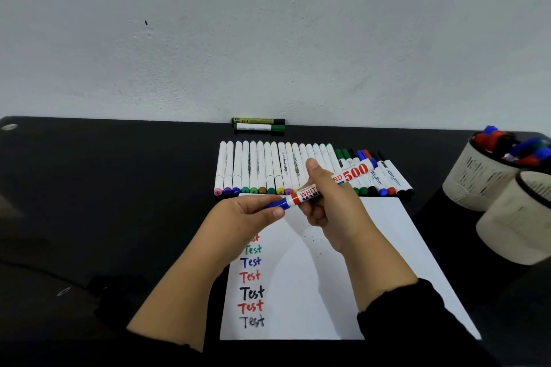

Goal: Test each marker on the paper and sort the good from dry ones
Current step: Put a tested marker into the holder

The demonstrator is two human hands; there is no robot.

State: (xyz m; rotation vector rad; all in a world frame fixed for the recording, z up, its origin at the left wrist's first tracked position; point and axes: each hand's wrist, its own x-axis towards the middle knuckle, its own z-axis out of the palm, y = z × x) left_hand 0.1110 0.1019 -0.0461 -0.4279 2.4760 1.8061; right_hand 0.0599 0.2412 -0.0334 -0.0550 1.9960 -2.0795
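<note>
1. The right hand [328, 202] curls round the barrel of a whiteboard marker [331, 185], held above the top of the paper [372, 247].
2. The left hand [250, 214] pinches the marker's blue cap [278, 203] between thumb and fingers.
3. "Test" is written in several colours down the paper's left side.
4. A row of markers [268, 170] lies beyond the paper; two cups [489, 179] stand at right.

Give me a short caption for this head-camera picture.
Both hands grip a blue whiteboard marker above test-marked paper.
</note>
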